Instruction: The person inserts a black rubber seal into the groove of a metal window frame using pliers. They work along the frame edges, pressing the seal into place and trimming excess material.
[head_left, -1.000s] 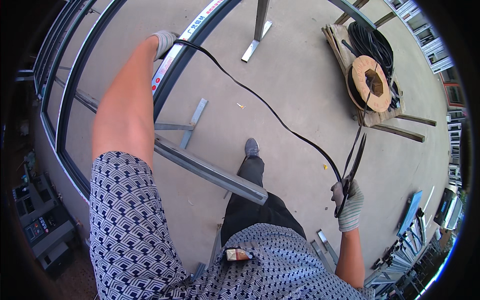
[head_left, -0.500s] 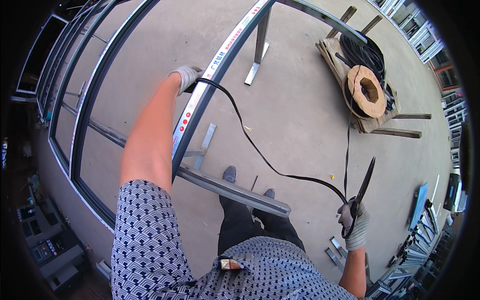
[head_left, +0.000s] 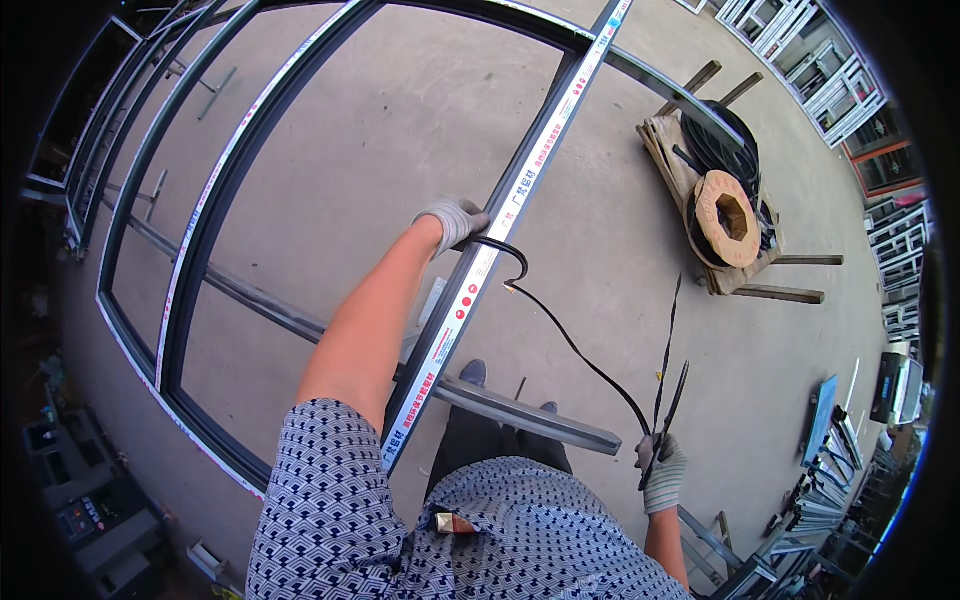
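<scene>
A thin, bendy black strip (head_left: 578, 353) runs across the middle of the picture, from the left hand (head_left: 455, 222) down to the right hand (head_left: 663, 478) at the lower right. Both hands wear pale grey striped gloves. The left hand is at the inner edge of a long bar with a white printed face (head_left: 520, 185); the strip comes out by its fingers, crosses the bar and makes a small loop. The fingertips are partly hidden, so I cannot tell how tightly they close. The right hand is curled around black pointed scissors (head_left: 677, 397), blades up and a little apart, with the strip's lower part against its fingers.
</scene>
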